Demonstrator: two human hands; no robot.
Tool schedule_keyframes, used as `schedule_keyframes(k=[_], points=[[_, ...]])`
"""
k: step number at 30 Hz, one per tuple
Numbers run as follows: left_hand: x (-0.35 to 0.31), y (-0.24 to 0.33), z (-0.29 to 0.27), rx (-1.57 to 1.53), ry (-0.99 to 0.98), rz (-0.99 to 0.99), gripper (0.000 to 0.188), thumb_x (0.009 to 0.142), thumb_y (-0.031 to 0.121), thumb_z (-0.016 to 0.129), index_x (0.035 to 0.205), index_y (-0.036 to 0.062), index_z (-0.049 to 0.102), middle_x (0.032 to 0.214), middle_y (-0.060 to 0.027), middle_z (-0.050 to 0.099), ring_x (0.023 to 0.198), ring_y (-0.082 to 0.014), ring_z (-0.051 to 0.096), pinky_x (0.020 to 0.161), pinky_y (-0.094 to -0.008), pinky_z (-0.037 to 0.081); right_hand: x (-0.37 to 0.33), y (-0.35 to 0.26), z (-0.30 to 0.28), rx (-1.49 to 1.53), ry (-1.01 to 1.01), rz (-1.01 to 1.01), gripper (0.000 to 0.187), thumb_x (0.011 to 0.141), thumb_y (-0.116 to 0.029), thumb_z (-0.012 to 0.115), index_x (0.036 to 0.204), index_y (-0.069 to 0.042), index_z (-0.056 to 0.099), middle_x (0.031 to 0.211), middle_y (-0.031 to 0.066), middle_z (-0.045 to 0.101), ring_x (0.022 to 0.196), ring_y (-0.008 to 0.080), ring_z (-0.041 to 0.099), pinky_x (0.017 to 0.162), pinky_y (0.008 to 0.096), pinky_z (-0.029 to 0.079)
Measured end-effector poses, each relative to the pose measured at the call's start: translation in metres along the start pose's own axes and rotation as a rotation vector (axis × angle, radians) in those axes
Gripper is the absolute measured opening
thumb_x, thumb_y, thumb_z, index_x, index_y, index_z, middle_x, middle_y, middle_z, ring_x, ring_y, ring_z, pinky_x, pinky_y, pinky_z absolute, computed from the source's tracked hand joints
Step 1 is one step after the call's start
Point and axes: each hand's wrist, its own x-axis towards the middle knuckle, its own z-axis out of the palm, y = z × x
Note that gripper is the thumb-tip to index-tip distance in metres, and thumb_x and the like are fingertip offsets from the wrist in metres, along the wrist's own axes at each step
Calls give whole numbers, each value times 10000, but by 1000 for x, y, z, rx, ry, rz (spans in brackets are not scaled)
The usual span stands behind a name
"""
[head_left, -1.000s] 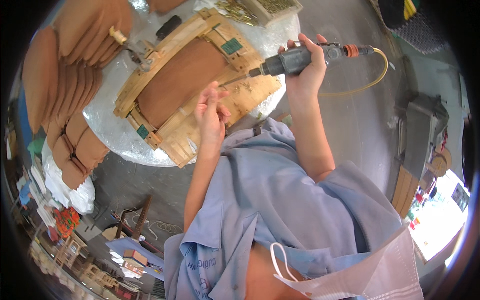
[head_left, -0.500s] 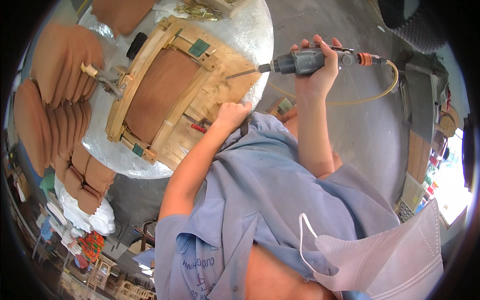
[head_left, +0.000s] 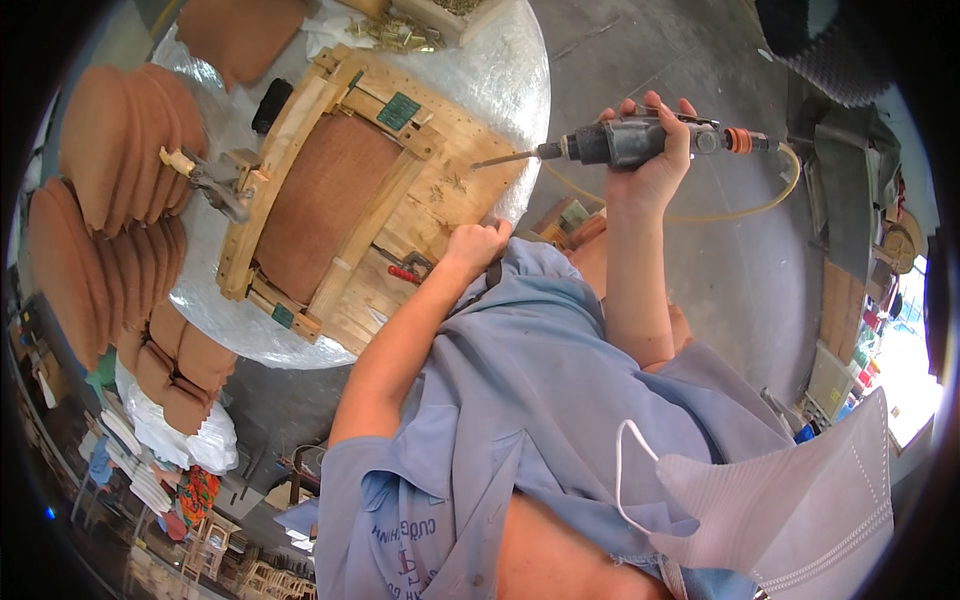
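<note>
My right hand (head_left: 652,180) is wrapped round a dark grey air-powered driver (head_left: 592,144), raised at the right of the table. Its long bit (head_left: 505,159) points left, over the edge of a plywood board (head_left: 460,125). Lower and to the left, my left hand (head_left: 476,247) is curled closed at the board's near edge; what is in its fingers, if anything, is hidden. A wooden jig (head_left: 368,215) with green pads stands on the board, framing a curved brown wood panel (head_left: 325,205). A toggle clamp (head_left: 215,190) sits at its left, and a red-handled clamp (head_left: 404,273) lies nearer me.
Brown shaped panels (head_left: 120,150) are stacked left of the round, plastic-wrapped table (head_left: 515,60). Loose brass-coloured screws (head_left: 400,35) lie at its far side. A yellow air hose (head_left: 745,214) loops from the driver. A white face mask (head_left: 780,500) hangs at lower right.
The driver in my right hand has shifted slightly right and its bit lies a little more level. My left hand stays at the board's edge. The whole view has shifted slightly.
</note>
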Motion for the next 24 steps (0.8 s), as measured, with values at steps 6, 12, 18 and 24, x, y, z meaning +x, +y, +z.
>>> schedule_keyframes(k=[6,12,18,24], points=[[3,2,-2,-15,-33,2,247,935,183,605,1173,118,612,719,-84,738,630,-308,754,517,-452,570,6,7,2,-24,-21,17,602,907,-128,713,1413,-189,394,1176,130,621,1009,310,650,840,545,579],[1,1,-1,-107,-33,-15,164,931,187,611,1090,158,640,708,-79,728,644,-317,743,540,-468,564,10,12,4,-25,-22,39,598,904,-125,715,1405,-187,396,1174,127,619,1002,309,649,846,542,578],[8,-3,-26,-413,45,-203,86,935,230,675,979,164,709,768,-126,748,747,-360,744,645,-471,568,15,11,7,-40,31,37,573,920,-118,687,1406,-189,392,1170,127,621,990,306,647,844,545,577],[70,-55,-95,-907,516,-620,231,891,273,802,989,64,802,757,-149,730,679,-295,716,651,-441,534,24,6,13,39,-1,33,552,931,-129,668,1407,-202,398,1165,113,639,988,292,650,851,546,574]])
